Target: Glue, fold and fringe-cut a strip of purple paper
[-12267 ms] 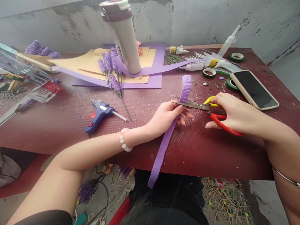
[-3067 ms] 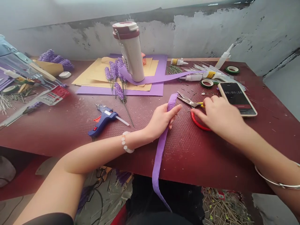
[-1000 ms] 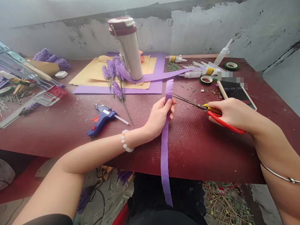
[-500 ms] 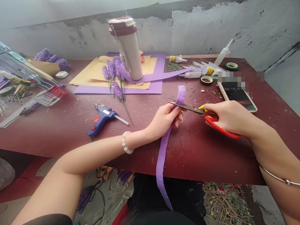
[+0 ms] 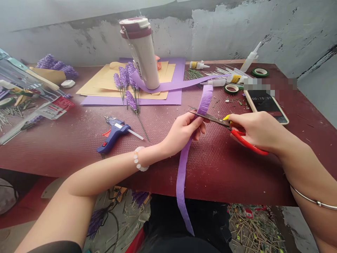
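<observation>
A long purple paper strip (image 5: 183, 172) is pinched in my left hand (image 5: 184, 131). Its fringed upper end stands up past my fingers, and the rest hangs down over the table's front edge. My right hand (image 5: 259, 130) is closed on scissors (image 5: 249, 143) with red and yellow handles. The scissor blades point left and lie across the strip just above my left thumb. To the left, a blue glue gun (image 5: 114, 133) rests on the dark red table (image 5: 158, 121).
Behind stands a white tumbler (image 5: 146, 59) on kraft and purple sheets, with purple flowers (image 5: 125, 77) beside it. Glue bottles (image 5: 198, 65), green tape rolls (image 5: 231, 89) and a phone (image 5: 265, 105) lie at the right. A clear container (image 5: 26, 80) is at the far left.
More of the fringed end now shows above my left hand, reaching higher. The scissors remain in my right hand, across the strip. The view has shifted slightly.
</observation>
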A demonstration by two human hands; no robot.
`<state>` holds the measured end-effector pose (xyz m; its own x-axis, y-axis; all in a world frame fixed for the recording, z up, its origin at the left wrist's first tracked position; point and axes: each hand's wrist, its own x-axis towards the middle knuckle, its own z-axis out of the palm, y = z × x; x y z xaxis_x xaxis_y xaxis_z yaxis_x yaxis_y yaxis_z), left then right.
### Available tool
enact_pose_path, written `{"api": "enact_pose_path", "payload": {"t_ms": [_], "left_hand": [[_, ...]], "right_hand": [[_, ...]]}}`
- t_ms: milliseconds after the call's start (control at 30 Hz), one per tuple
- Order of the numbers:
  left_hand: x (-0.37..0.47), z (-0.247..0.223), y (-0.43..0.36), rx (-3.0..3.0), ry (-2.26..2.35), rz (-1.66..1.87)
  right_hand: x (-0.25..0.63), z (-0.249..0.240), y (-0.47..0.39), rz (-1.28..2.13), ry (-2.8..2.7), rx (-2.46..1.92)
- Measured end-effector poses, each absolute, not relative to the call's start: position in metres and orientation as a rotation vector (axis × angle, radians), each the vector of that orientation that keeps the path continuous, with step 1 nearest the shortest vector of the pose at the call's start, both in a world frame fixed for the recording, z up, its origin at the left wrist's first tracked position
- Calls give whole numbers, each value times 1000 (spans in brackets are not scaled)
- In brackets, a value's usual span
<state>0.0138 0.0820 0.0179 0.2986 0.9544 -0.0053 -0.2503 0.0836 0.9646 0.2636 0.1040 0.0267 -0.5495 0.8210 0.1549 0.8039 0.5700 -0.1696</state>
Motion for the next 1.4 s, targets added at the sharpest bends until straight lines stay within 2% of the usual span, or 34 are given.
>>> {"api": "enact_pose_path", "payload": {"t_ms": [1033, 1400], "left_hand": [[11, 17, 79, 1183, 788, 1133], [9, 13, 78, 1160, 752, 1111]], "right_hand": [[255, 45, 98, 96, -2542, -1467], [259, 43, 98, 222, -2527, -1377]]}}
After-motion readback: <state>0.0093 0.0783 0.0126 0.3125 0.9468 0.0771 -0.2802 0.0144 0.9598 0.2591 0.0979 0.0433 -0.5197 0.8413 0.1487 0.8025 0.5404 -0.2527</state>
